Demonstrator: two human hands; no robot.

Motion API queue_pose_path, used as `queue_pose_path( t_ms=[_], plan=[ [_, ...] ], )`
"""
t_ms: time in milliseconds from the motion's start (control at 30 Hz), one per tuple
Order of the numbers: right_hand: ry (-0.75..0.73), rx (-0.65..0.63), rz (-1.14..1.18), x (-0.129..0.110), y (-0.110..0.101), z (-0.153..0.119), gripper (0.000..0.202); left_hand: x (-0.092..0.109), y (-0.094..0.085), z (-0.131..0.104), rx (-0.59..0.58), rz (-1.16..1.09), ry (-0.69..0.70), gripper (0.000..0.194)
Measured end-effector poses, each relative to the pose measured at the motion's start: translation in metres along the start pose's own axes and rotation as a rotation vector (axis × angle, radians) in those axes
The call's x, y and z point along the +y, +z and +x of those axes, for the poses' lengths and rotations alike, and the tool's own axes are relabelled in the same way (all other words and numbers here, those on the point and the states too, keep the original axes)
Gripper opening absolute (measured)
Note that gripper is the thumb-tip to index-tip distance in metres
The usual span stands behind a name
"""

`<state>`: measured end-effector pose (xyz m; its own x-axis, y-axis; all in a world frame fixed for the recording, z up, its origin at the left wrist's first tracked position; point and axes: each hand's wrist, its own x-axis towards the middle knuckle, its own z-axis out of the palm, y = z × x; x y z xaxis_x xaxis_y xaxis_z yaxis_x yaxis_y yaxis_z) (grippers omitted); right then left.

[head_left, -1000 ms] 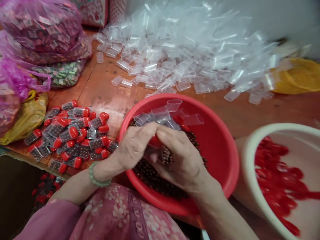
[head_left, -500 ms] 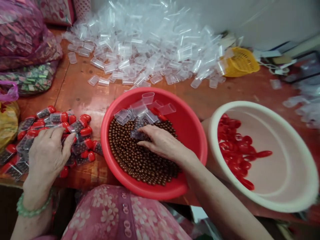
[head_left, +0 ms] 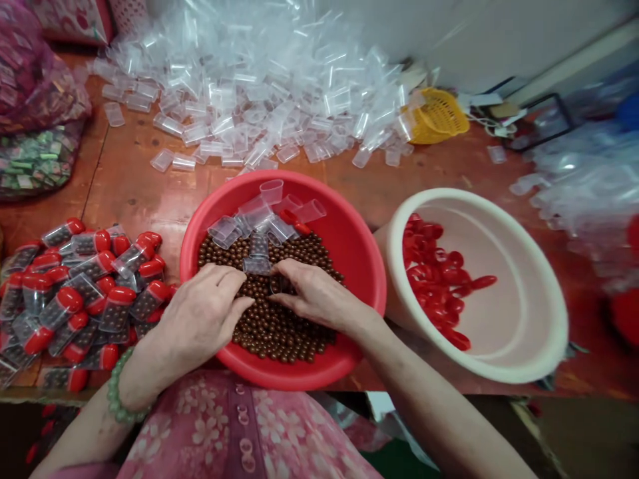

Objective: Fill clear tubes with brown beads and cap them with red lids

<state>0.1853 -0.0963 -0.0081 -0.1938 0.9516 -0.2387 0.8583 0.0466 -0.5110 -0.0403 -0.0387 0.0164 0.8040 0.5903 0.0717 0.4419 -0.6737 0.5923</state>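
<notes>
A red basin [head_left: 359, 266] holds brown beads [head_left: 279, 339], with clear plastic tubes [head_left: 257, 209] and small red pieces on top. Over its left side hovers my left hand [head_left: 202, 316], thumb and fingers apart and nothing visible between them. My right hand [head_left: 319, 296] is inside the basin, its thumb and fingertips closed around a clear tube [head_left: 276, 284] just above the beads. Another clear tube [head_left: 257, 265] lies beside those fingertips. Left of the basin is a pile of bead-filled tubes with red caps [head_left: 117, 309].
To the right, a cream basin [head_left: 529, 359] holds red caps [head_left: 432, 273]. A heap of clear tubes [head_left: 269, 100] spreads along the back of the table, near a yellow basket [head_left: 439, 116]. Mesh bags [head_left: 37, 153] sit at the far left.
My left hand has moved right, from the pile of capped tubes to the basin. My right hand stays at the beads, now lower relative to the loose tubes. The view has shifted right.
</notes>
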Motion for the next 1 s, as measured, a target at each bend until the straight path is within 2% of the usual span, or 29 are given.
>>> queue_pose_path(
  t_ms=[67, 200, 333, 433, 567, 700, 833, 1000],
  plan=[
    [-0.039, 0.049, 0.062, -0.003, -0.005, -0.001, 0.023, 0.001, 0.004, 0.007, -0.097, -0.066, -0.041, 0.028],
    [-0.197, 0.150, 0.295, -0.013, -0.024, -0.007, 0.027, 0.003, 0.012, 0.024, -0.171, -0.283, -0.026, 0.049],
    [-0.360, 0.155, 0.394, -0.021, -0.035, -0.011, 0.029, 0.002, 0.016, 0.036, -0.251, -0.571, -0.022, 0.047],
    [-0.440, 0.224, 0.415, -0.022, -0.035, -0.012, 0.024, 0.002, 0.015, 0.039, -0.244, -0.716, -0.066, 0.043],
    [-0.439, 0.381, 0.412, -0.023, -0.028, -0.012, 0.014, 0.001, 0.014, 0.037, -0.246, -0.797, -0.134, 0.034],
    [-0.394, 0.458, 0.420, -0.024, -0.024, -0.014, 0.006, 0.000, 0.014, 0.036, -0.210, -0.911, -0.203, 0.027],
    [-0.338, 0.416, 0.410, -0.024, -0.026, -0.018, 0.009, -0.001, 0.013, 0.037, -0.201, -1.018, -0.225, 0.021],
    [-0.335, 0.363, 0.332, -0.029, -0.033, -0.019, 0.028, 0.002, 0.014, 0.036, -0.242, -1.063, -0.218, 0.020]
  ],
)
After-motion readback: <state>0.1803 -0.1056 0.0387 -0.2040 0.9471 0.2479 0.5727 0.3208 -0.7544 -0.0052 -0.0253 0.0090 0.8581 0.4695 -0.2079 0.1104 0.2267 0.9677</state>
